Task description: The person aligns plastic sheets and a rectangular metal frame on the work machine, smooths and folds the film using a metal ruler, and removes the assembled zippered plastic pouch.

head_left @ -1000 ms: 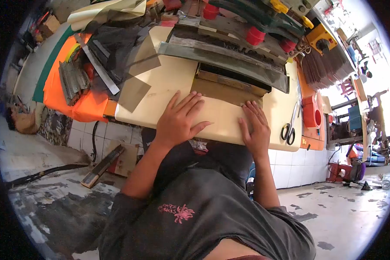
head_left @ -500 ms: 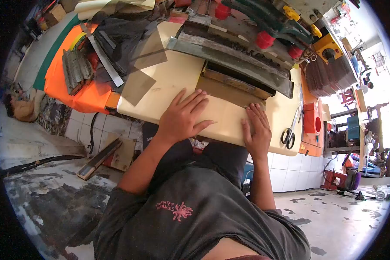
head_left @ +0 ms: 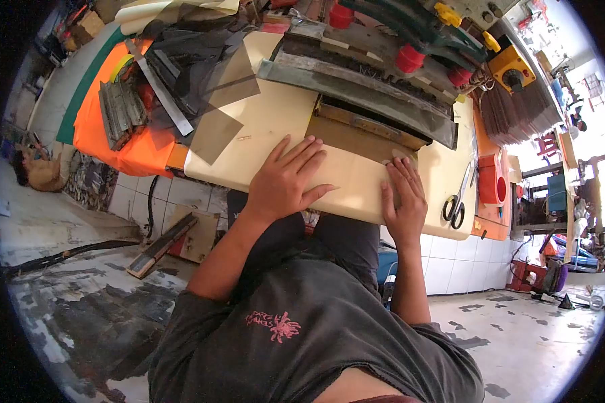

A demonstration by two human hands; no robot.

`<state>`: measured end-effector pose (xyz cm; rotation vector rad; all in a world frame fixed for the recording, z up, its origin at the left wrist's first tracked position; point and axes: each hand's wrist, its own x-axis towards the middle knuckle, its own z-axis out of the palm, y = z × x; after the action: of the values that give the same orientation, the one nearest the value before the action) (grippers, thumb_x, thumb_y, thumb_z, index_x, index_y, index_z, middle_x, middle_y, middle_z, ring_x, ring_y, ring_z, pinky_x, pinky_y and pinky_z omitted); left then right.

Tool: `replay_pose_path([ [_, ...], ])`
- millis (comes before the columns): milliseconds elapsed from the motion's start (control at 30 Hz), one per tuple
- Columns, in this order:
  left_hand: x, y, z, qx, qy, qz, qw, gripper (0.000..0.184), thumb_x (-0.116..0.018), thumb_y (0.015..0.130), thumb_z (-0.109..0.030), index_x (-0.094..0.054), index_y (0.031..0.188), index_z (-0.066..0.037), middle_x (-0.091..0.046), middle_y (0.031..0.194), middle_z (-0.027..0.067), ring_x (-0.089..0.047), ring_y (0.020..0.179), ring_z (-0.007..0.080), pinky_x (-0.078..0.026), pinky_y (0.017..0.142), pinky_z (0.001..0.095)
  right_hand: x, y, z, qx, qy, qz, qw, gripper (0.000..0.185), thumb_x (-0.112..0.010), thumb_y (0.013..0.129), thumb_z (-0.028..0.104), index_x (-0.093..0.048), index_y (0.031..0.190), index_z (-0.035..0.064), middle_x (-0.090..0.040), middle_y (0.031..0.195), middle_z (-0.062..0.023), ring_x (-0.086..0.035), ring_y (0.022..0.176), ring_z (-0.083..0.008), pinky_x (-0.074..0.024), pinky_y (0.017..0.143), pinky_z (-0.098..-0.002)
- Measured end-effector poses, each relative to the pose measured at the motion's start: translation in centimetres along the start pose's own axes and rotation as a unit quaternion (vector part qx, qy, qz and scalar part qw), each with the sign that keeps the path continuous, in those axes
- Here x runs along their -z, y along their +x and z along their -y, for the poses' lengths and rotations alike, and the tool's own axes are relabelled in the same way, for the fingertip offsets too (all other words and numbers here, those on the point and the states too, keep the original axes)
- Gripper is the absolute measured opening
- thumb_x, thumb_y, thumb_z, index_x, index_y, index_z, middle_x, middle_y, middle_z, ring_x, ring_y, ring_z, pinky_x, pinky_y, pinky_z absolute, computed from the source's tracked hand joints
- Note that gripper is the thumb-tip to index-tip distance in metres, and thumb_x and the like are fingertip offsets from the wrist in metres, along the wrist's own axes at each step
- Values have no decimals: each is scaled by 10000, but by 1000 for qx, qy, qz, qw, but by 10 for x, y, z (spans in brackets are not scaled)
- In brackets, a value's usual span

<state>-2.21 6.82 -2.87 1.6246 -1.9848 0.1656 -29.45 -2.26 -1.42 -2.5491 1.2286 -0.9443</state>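
Fingers (head_left: pixel 308 168) lie flat, the left hand's (head_left: pixel 279 185) parted, the right hand's (head_left: pixel 407 201) closer together, pinching nothing. Beneath spreads the cream tabletop (head_left: pixel 353 191); a long metal bar (head_left: pixel 346 96) crosses it. Before that lies the brown sheet (head_left: pixel 349 140), seemingly laid in place, no finished work showing, fingertips at its near corners. Scissors (head_left: pixel 456 207) lie unheld.

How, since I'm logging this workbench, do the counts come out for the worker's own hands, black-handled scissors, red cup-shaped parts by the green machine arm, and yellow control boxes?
Hands: 2 (left hand, right hand)
Black-handled scissors: 1 pair
Red cup-shaped parts in view: 3
Yellow control box: 1
Total: 7, counting the scissors as one
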Motion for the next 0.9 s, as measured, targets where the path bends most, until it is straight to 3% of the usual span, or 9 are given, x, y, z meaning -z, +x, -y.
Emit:
replay_pose_path([
  [600, 3, 0, -1, 5, -8, 6, 1000, 631, -715, 975, -518, -666, 1387, -41, -628, 1511, 130, -539, 1476, 301, -360, 1264, 539, 1, -2, 2, -10, 8, -5, 1000, 323, -642, 1007, 94, -747, 1299, 3, -707, 1416, -191, -583, 1439, -373, -394, 1252, -507],
  [900, 3, 1, -1, 2, -26, 13, 1000, 646, -724, 966, -516, -662, 1409, -50, -616, 1535, 131, -532, 1484, 301, -351, 1271, 539, 0, -3, -1, -9, 7, -16, 1000, 347, -690, 966, 87, -742, 1304, 25, -708, 1412, -166, -584, 1435, -364, -417, 1239, -512],
])
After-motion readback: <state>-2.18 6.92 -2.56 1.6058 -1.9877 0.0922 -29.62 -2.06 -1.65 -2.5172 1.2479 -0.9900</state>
